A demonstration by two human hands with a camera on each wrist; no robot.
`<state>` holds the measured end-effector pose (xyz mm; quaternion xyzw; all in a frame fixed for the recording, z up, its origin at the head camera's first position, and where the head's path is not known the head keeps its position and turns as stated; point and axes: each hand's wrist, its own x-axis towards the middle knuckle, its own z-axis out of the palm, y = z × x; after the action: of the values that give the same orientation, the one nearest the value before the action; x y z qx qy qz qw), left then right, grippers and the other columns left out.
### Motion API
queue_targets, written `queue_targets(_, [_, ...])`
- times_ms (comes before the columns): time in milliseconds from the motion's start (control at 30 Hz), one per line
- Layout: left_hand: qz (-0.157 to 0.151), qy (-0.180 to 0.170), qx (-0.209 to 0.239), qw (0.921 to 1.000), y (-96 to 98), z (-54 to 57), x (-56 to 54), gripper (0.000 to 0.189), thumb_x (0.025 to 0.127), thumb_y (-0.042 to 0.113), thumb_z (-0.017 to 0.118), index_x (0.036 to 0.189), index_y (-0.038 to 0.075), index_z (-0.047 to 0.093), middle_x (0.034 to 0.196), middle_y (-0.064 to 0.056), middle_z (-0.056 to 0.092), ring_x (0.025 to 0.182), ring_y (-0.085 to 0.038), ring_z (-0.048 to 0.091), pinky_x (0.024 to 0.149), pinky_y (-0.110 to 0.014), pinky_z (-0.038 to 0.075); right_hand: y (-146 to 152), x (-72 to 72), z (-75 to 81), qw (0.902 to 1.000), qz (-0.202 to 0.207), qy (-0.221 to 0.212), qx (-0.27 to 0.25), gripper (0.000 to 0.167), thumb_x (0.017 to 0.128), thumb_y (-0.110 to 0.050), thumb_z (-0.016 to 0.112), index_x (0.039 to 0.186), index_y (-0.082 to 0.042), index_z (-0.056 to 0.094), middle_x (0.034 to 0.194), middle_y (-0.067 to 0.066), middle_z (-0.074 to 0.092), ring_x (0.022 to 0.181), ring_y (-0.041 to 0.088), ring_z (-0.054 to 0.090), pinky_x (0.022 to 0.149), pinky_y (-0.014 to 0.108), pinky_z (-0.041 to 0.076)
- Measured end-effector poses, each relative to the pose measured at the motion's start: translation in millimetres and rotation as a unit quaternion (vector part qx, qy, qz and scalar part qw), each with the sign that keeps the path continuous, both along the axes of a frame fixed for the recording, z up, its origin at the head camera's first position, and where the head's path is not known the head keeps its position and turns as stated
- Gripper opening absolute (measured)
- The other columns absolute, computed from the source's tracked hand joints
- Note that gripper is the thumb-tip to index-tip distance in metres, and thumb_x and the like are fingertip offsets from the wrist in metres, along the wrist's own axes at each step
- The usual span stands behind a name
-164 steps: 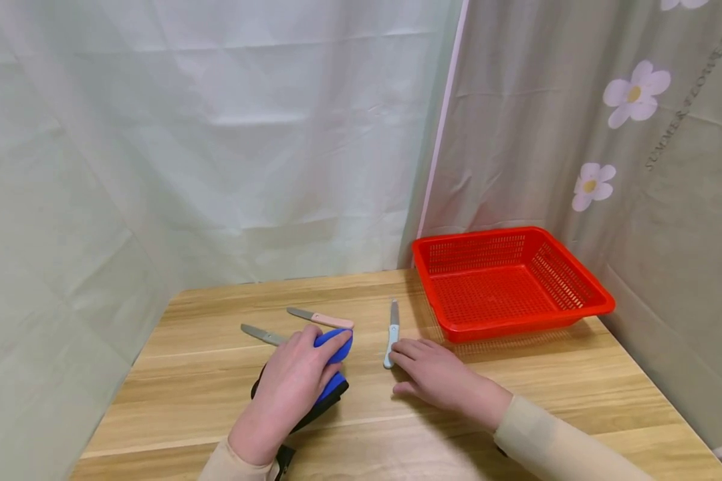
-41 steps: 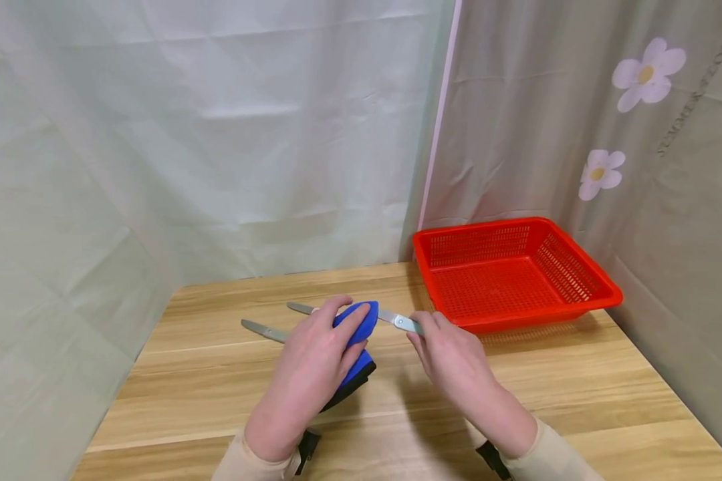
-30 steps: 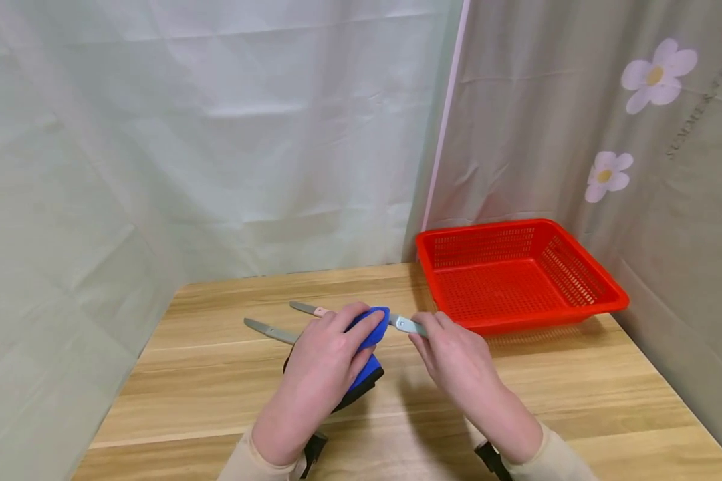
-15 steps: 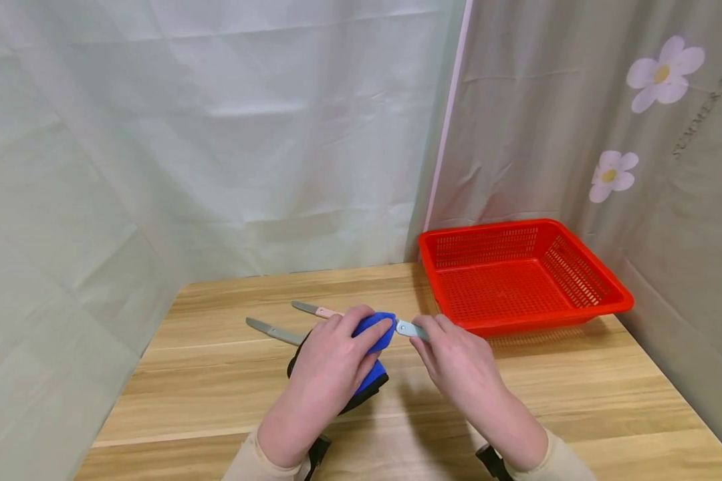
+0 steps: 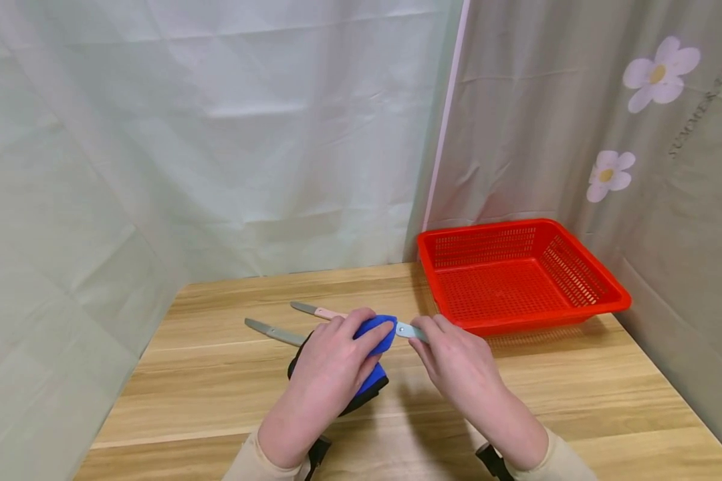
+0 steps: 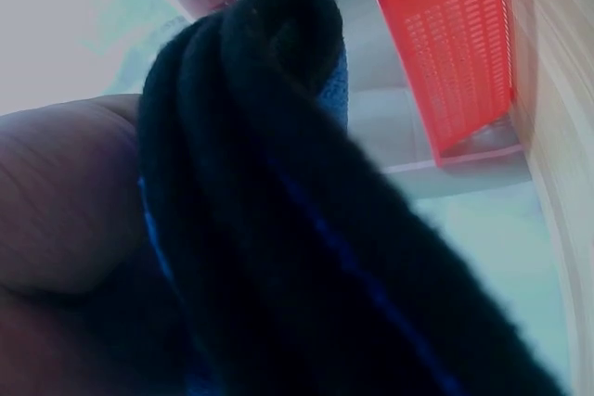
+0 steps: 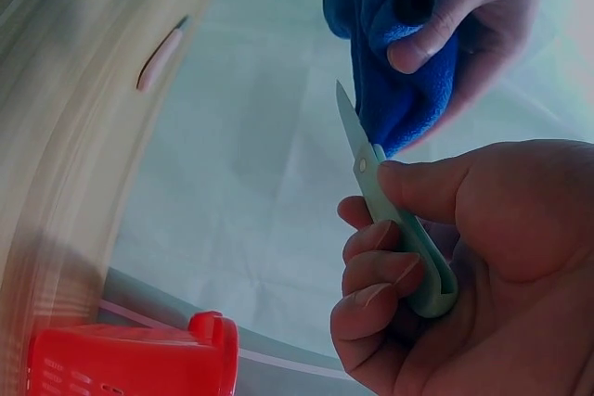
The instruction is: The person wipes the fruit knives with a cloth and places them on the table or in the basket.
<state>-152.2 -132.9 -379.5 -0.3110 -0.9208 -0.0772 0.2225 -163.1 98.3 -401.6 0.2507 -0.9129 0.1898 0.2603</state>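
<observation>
My right hand (image 5: 460, 357) grips the light blue handle of a paring knife (image 5: 408, 331), its fingers curled round it in the right wrist view. The knife's blade (image 7: 347, 120) points toward the cloth and lies against it. My left hand (image 5: 337, 364) holds a folded blue cloth (image 5: 380, 334) with black edging over the blade, which the cloth hides in the head view. Behind the left hand, a knife with a pink handle (image 5: 327, 312) lies on the table. A second knife with a grey-green handle (image 5: 285, 335) lies to its left, partly hidden by the cloth and hand.
A red plastic basket (image 5: 523, 321) with slotted walls stands at the back right of the wooden table (image 5: 216, 394). Pale curtains (image 5: 265, 153) rise behind the table and along both sides.
The light blue knife, earlier lying on the table under my right hand, is now lifted and gripped. The cloth has moved right along the blade, up to the handle.
</observation>
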Motion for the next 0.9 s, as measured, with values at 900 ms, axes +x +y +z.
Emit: queue_targets(900, [0.029,-0.01,0.01,0.9995,-16.5,2.4,-6.4,0.051,0.093,0.022,0.093,0.141,0.019,0.076,0.138,-0.012,0.068,0.105,-0.035,0.072,0.083,-0.051,0.064,3,2.0,5.4,0.9996,-0.006,-0.025,-0.013,0.025,0.096,-0.015,0.089,0.116,-0.011,0.075,0.085,-0.004,0.06,0.062,0.009,0.045,0.051,0.024,0.039])
